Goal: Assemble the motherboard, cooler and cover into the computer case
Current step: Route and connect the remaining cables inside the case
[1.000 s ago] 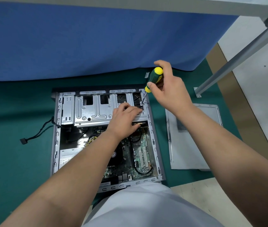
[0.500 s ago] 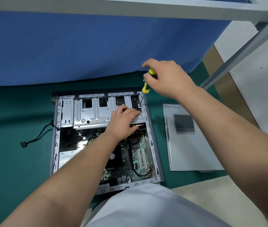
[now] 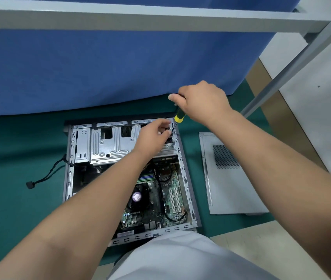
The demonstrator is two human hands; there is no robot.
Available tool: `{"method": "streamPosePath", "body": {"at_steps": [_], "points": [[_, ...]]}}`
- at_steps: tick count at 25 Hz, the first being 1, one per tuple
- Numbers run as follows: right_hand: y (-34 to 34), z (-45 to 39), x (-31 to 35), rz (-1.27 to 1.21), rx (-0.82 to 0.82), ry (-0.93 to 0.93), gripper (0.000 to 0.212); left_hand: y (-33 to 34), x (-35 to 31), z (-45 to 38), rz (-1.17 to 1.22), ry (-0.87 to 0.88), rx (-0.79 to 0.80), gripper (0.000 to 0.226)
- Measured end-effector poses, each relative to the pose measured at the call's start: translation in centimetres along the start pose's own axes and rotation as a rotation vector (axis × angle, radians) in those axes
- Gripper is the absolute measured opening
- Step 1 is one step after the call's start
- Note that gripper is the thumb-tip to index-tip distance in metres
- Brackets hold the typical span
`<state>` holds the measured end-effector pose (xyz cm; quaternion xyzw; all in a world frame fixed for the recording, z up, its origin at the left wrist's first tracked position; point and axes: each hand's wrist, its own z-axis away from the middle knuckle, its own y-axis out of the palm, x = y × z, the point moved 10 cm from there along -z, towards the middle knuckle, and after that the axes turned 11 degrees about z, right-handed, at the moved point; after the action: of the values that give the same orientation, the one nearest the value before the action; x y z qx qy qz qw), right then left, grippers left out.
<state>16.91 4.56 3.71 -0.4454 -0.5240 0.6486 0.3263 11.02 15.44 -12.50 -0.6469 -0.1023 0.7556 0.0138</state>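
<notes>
While the computer case lies open on its side on the green mat, its inside is easy to see: the green motherboard sits flat in the lower right part, with the black cooler mounted on it, and a silver drive cage fills the far part. A black cable comes out of the left wall of the case and ends on the mat. The right hand has its fingers curled round the handle of a yellow and black screwdriver, which is tilted, its thin shaft pointing down to the far right corner of the case. The left hand reaches to the same corner, its fingertips bent near the shaft; whether they pinch something I cannot tell, because the tip of the tool and the screw are hidden behind the fingers. The left forearm covers the middle part of the case. The grey cover, a flat panel with a perforated vent, lies on the mat to the right of the case, apart from it. A blue cloth hangs behind the case.
</notes>
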Motion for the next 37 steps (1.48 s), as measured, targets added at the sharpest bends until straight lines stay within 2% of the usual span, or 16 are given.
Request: {"method": "streamPosePath", "body": {"at_steps": [3, 8, 11, 14, 17, 19, 21, 23, 25, 27, 29, 30, 31, 33, 35, 37], "points": [[0.0, -0.5, -0.3, -0.026, 0.040, 0.038, 0.071, 1.4, -1.8, -1.3, -0.079, 0.016, 0.034, 0.013], [-0.4, -0.6, 2.0, -0.108, 0.222, -0.313, 0.030, 0.9, -3.1, -3.0, -0.303, 0.053, 0.025, 0.011], [-1.0, -1.2, 1.3, -0.103, 0.176, -0.243, 0.014, 1.3, -3.3, -3.5, -0.344, 0.068, 0.172, 0.007], [-1.0, -1.8, 0.2, 0.086, 0.100, 0.025, 0.064, 1.8, -2.8, -3.8, -0.263, 0.001, 0.229, 0.015], [-1.2, -1.7, 0.6, 0.102, 0.086, 0.000, 0.076, 1.5, -2.7, -4.1, -0.266, 0.004, 0.110, 0.024], [-0.4, -1.4, 1.8, 0.035, 0.218, -0.234, 0.051, 1.2, -2.8, -4.1, -0.272, 0.021, 0.078, 0.020], [-0.7, -0.7, 2.7, -0.018, 0.282, -0.395, 0.029, 1.6, -2.7, -4.1, -0.277, 0.030, 0.152, 0.012], [-0.9, -1.1, 2.2, -0.025, 0.203, -0.303, 0.016, 2.3, -2.4, -3.8, -0.220, -0.006, 0.244, 0.009], [-0.5, -1.6, 0.8, 0.064, 0.134, -0.085, 0.052, 2.7, -2.1, -3.7, -0.121, -0.046, 0.240, 0.012], [-0.3, -1.6, 0.1, 0.027, 0.122, 0.016, 0.066, 2.2, -2.0, -3.7, -0.101, -0.027, 0.122, 0.023], [0.1, -1.4, 1.3, -0.022, 0.139, -0.191, 0.060, 1.6, -1.8, -3.6, -0.124, -0.002, 0.034, 0.030], [0.4, -1.0, 1.9, -0.063, 0.204, -0.303, 0.044, 1.4, -1.8, -3.6, -0.140, 0.008, 0.030, 0.026], [0.2, -0.7, 2.1, -0.096, 0.237, -0.401, 0.028, 1.5, -1.9, -3.6, -0.163, 0.016, 0.058, 0.018], [-0.4, -0.4, 1.9, -0.136, 0.225, -0.465, 0.021, 1.8, -2.1, -3.5, -0.173, 0.014, 0.160, 0.003], [-0.7, -1.0, 0.9, -0.119, 0.151, -0.305, 0.019, 2.2, -2.1, -3.3, -0.139, -0.018, 0.213, 0.009], [-0.2, -1.5, 0.0, -0.002, 0.100, -0.102, 0.057, 2.3, -2.0, -3.4, -0.114, -0.040, 0.177, 0.014]]}}
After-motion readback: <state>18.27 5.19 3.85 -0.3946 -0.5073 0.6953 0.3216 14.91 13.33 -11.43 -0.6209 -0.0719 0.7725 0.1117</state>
